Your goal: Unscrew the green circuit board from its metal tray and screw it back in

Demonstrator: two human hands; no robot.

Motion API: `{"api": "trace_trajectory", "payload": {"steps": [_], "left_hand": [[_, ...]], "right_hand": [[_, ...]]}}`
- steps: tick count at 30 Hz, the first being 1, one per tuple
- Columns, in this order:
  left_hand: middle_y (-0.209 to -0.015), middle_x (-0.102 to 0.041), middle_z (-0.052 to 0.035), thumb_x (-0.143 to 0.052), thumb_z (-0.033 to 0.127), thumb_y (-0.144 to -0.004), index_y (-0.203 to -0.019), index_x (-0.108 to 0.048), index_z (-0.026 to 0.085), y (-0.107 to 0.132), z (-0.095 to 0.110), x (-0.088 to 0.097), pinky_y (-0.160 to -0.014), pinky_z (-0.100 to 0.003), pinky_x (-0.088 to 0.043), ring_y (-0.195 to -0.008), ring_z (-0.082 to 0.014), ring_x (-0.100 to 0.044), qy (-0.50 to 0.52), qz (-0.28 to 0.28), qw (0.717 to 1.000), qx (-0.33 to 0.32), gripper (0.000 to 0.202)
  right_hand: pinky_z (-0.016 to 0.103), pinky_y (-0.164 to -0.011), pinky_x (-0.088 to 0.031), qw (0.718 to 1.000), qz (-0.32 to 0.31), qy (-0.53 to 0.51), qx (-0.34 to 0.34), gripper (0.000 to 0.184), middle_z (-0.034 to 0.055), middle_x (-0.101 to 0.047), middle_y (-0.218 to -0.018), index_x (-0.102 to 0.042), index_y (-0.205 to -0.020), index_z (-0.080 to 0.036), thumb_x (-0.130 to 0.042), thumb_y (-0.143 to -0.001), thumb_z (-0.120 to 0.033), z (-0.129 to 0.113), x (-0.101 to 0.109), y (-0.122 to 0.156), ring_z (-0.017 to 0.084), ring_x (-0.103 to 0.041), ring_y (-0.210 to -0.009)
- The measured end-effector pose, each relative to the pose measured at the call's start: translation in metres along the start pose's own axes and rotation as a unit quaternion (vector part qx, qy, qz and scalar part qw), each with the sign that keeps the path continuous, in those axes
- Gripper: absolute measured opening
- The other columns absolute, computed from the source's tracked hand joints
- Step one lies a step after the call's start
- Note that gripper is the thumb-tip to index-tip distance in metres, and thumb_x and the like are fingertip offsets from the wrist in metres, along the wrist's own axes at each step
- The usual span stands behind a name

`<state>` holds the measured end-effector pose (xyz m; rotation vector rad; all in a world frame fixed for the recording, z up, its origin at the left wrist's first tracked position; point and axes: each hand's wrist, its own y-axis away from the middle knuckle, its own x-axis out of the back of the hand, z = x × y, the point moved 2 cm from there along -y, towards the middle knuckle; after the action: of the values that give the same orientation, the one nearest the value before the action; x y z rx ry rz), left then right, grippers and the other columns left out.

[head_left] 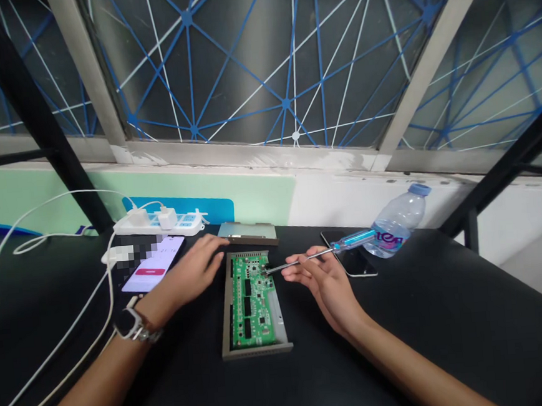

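Observation:
A green circuit board (253, 298) sits in a grey metal housing (225, 331) on the black table. My right hand (327, 283) holds a screwdriver (299, 262) by its shaft, between thumb and fingers. Its blue clear handle points up to the right, while the tip meets the board's upper right part, near a small component. To the left of the housing my left hand (196, 271) hovers or rests with fingers stretched out and apart, holding nothing. Its fingertips come close to a flat metal cover (249, 231) behind the housing; whether they touch it I cannot tell.
At left lie a lit phone (156, 265) and a white power strip (160, 224) with chargers, and white cables (82, 333) run across the table. A dark phone (357, 262) and a tilted plastic bottle (397, 221) are at right. Black slanted frame bars (508, 178) flank the table.

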<state>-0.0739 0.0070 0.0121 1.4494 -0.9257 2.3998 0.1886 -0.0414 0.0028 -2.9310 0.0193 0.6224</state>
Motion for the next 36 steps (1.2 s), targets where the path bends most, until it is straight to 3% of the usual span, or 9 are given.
{"api": "trace_trajectory", "payload": {"steps": [3, 6, 14, 17, 19, 22, 25, 29, 36], "left_hand": [[-0.13, -0.053, -0.0136, -0.034, 0.009, -0.088, -0.135, -0.044, 0.014, 0.002, 0.018, -0.019, -0.1, -0.047, -0.043, -0.121, -0.0285, -0.049, -0.063, -0.042, 0.997, -0.012, 0.048], [-0.125, -0.053, -0.0148, -0.033, 0.005, -0.085, -0.132, -0.047, 0.011, 0.001, 0.022, -0.03, -0.098, -0.048, -0.043, -0.116, -0.029, -0.05, -0.096, -0.058, 0.994, -0.009, 0.049], [-0.117, -0.055, -0.0117, -0.035, 0.008, -0.085, -0.124, -0.052, 0.016, -0.002, 0.037, -0.038, -0.094, -0.047, -0.045, -0.109, -0.0278, -0.052, -0.078, -0.037, 0.996, 0.006, 0.043], [-0.118, -0.056, -0.0106, -0.039, 0.007, -0.083, -0.121, -0.055, 0.018, -0.011, 0.043, -0.034, -0.096, -0.048, -0.043, -0.112, -0.0277, -0.053, -0.013, -0.019, 1.0, -0.001, 0.043], [-0.119, -0.058, -0.0097, -0.042, 0.005, -0.081, -0.117, -0.057, 0.019, -0.023, 0.044, -0.028, -0.099, -0.045, -0.043, -0.115, -0.0258, -0.053, 0.087, -0.002, 0.996, -0.012, 0.042], [-0.11, -0.066, -0.0082, -0.045, 0.007, -0.084, -0.109, -0.061, 0.017, -0.043, 0.041, -0.02, -0.093, -0.037, -0.049, -0.105, -0.0206, -0.061, 0.297, -0.009, 0.954, -0.033, 0.031], [-0.1, -0.07, -0.0075, -0.052, 0.015, -0.088, -0.101, -0.063, 0.015, -0.055, 0.035, -0.018, -0.088, -0.033, -0.051, -0.092, -0.018, -0.066, 0.415, 0.017, 0.909, -0.03, 0.017], [-0.099, -0.071, -0.0085, -0.059, 0.022, -0.088, -0.099, -0.066, 0.014, -0.051, 0.024, -0.029, -0.087, -0.033, -0.052, -0.091, -0.0196, -0.068, 0.442, 0.057, 0.895, 0.003, 0.016], [-0.094, -0.072, -0.007, -0.058, 0.025, -0.089, -0.096, -0.069, 0.015, -0.037, 0.014, -0.04, -0.085, -0.033, -0.052, -0.089, -0.0213, -0.068, 0.372, 0.036, 0.928, 0.014, 0.016]], "right_hand": [[0.037, -0.074, -0.057, 1.0, -0.017, 0.019, 0.01, 0.028, 0.0034, -0.074, -0.087, -0.043, -0.094, -0.023, -0.07, -0.085, -0.029, -0.002, -0.001, 0.0, 0.019, -0.073, -0.073], [0.035, -0.071, -0.057, 0.998, -0.03, 0.042, 0.027, 0.028, 0.0024, -0.073, -0.085, -0.043, -0.094, -0.024, -0.068, -0.086, -0.032, -0.005, -0.002, -0.002, 0.018, -0.072, -0.07], [0.029, -0.055, -0.055, 0.976, -0.112, 0.168, 0.085, 0.022, -0.0019, -0.066, -0.077, -0.041, -0.094, -0.024, -0.059, -0.092, -0.036, -0.018, -0.016, -0.019, 0.014, -0.067, -0.057], [0.029, -0.05, -0.053, 0.945, -0.162, 0.267, 0.096, 0.018, -0.0014, -0.064, -0.076, -0.043, -0.094, -0.023, -0.054, -0.094, -0.038, -0.03, -0.033, -0.033, 0.014, -0.065, -0.053], [0.029, -0.051, -0.053, 0.92, -0.197, 0.321, 0.108, 0.018, -0.0012, -0.063, -0.076, -0.044, -0.092, -0.023, -0.054, -0.094, -0.038, -0.04, -0.049, -0.044, 0.014, -0.065, -0.053], [0.027, -0.05, -0.05, 0.877, -0.228, 0.396, 0.15, 0.013, -0.0016, -0.061, -0.072, -0.046, -0.091, -0.023, -0.051, -0.094, -0.034, -0.05, -0.072, -0.061, 0.014, -0.064, -0.051], [0.027, -0.053, -0.048, 0.853, -0.212, 0.436, 0.195, 0.01, -0.0021, -0.06, -0.071, -0.046, -0.088, -0.023, -0.05, -0.094, -0.031, -0.049, -0.086, -0.074, 0.013, -0.062, -0.051], [0.028, -0.057, -0.047, 0.837, -0.191, 0.46, 0.227, 0.008, -0.0013, -0.06, -0.071, -0.047, -0.089, -0.023, -0.049, -0.094, -0.029, -0.035, -0.089, -0.08, 0.015, -0.062, -0.056], [0.029, -0.061, -0.048, 0.827, -0.187, 0.477, 0.231, 0.011, -0.0004, -0.061, -0.07, -0.051, -0.089, -0.022, -0.047, -0.096, -0.03, -0.008, -0.079, -0.078, 0.017, -0.063, -0.061]]}}
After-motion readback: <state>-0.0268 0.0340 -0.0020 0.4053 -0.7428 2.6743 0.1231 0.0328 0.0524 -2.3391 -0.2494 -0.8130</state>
